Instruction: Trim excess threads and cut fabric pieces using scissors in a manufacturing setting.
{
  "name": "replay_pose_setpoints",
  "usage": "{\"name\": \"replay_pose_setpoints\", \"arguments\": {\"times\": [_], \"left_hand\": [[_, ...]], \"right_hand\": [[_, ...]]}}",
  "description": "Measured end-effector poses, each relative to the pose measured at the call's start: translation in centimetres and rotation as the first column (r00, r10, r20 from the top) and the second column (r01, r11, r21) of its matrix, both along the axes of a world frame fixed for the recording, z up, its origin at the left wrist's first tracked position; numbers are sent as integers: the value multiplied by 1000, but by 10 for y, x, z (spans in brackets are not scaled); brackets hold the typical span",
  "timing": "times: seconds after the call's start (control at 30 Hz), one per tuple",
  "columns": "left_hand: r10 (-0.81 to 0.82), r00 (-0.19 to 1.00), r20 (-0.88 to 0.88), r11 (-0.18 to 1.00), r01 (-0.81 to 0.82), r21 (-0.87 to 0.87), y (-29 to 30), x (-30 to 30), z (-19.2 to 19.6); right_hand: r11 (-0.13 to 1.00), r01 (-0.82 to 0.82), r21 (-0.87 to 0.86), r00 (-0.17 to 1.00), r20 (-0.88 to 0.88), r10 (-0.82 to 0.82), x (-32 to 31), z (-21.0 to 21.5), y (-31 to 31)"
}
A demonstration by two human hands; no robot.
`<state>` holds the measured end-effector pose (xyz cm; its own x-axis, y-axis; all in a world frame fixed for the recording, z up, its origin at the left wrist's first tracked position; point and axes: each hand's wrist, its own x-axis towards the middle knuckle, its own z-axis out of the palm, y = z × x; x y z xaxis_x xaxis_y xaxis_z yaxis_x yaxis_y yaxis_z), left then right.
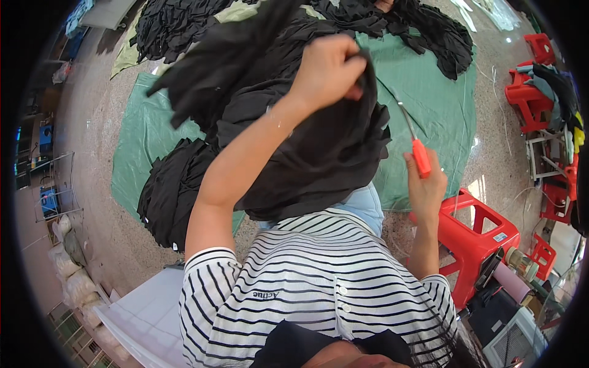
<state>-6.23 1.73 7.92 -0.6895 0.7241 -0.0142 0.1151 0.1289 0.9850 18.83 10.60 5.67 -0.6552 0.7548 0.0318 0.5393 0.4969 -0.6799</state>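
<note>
My left hand (pixel 328 70) is closed at the far edge of a black cloth piece (pixel 319 147) spread over my lap, fingers curled in on the fabric. Another length of black cloth (pixel 215 70), smeared by motion, rises to the left of that hand. On the right, my right hand (pixel 428 184) is closed round the red handle of a slim tool (pixel 420 156). Its thin metal shaft points forward and left, toward the lap cloth; the exact kind of tool cannot be made out.
A green sheet (pixel 438 110) covers the floor ahead, with black cloth heaps (pixel 172 190) on the left and beyond (pixel 435 37). A red stool (pixel 485 233) stands close by my right arm. More red stools (pixel 531 101) line the right side. A white surface (pixel 144 316) lies at lower left.
</note>
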Motion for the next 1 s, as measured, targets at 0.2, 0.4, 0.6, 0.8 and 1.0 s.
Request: {"name": "replay_pose_setpoints", "arguments": {"times": [0.2, 0.4, 0.6, 0.8, 1.0], "left_hand": [[-67, 984, -166, 998, 65, -12, 35, -52, -68], [15, 750, -661, 998, 25, 51, -25, 3, -69], [-373, 695, -615, 907, 133, -399, -48, 3, -62], [-386, 712, -587, 852, 31, -522, -42, -1, -66], [-358, 675, -646, 873, -4, -488, -41, 5, -80]], "right_hand": [[995, 93, 48, 995, -32, -91, 6, 2, 7], [999, 46, 27, 990, 136, -49, 19, -17, 9], [992, -124, -33, 979, 158, 128, -3, -4, 9], [972, -236, 8, 961, 147, 232, -16, -1, 6], [967, -251, 51, 954, 181, 238, -19, 2, 7]]}}
